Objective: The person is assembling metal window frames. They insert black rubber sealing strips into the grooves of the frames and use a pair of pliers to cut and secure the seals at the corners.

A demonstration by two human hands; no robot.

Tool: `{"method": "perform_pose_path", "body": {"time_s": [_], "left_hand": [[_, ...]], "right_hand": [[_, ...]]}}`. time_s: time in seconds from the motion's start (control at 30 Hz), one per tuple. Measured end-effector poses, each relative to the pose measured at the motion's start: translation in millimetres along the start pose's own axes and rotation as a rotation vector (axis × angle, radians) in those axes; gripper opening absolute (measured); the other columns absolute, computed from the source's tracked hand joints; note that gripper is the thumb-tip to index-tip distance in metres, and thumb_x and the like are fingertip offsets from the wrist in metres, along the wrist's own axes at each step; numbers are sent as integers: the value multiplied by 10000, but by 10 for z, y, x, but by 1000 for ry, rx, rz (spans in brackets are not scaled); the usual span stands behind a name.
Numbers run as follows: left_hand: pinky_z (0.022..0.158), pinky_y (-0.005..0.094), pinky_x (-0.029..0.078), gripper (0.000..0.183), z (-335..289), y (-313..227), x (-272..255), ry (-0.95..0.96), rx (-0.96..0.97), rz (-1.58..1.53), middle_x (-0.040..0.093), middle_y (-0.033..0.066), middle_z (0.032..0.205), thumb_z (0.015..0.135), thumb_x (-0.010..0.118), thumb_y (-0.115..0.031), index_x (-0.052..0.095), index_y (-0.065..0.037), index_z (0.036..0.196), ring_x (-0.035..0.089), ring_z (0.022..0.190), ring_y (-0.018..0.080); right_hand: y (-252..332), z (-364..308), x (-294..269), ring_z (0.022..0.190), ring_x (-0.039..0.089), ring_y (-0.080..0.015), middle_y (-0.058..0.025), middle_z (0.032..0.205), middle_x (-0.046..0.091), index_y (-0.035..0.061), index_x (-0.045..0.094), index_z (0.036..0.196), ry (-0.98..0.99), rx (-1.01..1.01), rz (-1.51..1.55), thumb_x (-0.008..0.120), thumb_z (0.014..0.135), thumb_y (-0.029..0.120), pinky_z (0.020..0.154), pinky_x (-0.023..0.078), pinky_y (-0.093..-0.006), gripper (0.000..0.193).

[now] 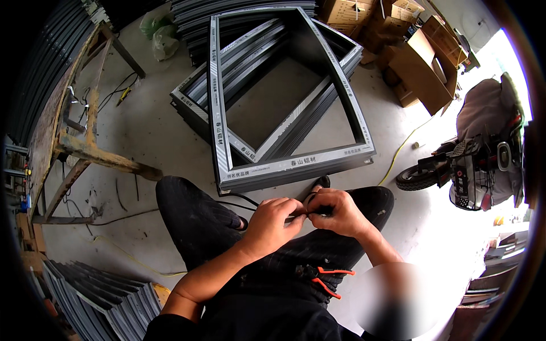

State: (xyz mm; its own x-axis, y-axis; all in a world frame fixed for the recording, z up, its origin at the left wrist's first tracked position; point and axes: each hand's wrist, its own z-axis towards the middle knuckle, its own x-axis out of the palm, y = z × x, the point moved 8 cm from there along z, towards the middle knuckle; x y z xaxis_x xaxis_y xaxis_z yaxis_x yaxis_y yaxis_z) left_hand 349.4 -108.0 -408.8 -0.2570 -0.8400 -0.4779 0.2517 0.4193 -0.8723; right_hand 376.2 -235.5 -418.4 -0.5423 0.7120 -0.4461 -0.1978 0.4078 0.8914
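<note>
My left hand (273, 223) and my right hand (339, 211) meet above my lap, thumbs and fingers pinched together. Between them is a thin black strip (242, 197), which runs out to the left by the near edge of the frames. Part of it loops up at my right fingers; the exact spot they grip is hidden. Just beyond my hands lies a grey metal window frame (301, 163) with white printed film, stacked askew on other frames (193, 106). Pliers with orange handles (335, 271) rest on my lap, jaws toward the left.
To the left stands a worn wooden bench (102, 153), with cables on the floor below. Dark profiles (108, 290) are stacked at lower left. Cardboard boxes (424, 71) fill the far right, and a parked two-wheeler (483, 148) stands nearer. A yellow cable (396, 153) crosses the floor.
</note>
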Motion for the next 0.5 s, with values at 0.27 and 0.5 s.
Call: {"method": "perform_pose_path", "body": {"time_s": [0.27, 0.5], "left_hand": [[680, 330, 487, 116, -234, 186, -33, -91, -150, -81, 631, 114, 824, 795, 643, -57, 586, 3, 876, 623, 774, 262], [603, 268, 450, 93, -403, 547, -137, -178, -243, -182, 587, 72, 745, 830, 623, -41, 555, 13, 864, 552, 654, 137]], "right_hand": [[40, 84, 190, 727, 580, -231, -63, 736, 603, 56, 664, 777, 17, -10, -60, 685, 655, 106, 789, 392, -316, 133], [438, -269, 172, 846, 564, -281, -112, 908, 590, 68, 621, 994, -292, -177, -666, 742, 659, 134, 746, 459, -383, 363]]}}
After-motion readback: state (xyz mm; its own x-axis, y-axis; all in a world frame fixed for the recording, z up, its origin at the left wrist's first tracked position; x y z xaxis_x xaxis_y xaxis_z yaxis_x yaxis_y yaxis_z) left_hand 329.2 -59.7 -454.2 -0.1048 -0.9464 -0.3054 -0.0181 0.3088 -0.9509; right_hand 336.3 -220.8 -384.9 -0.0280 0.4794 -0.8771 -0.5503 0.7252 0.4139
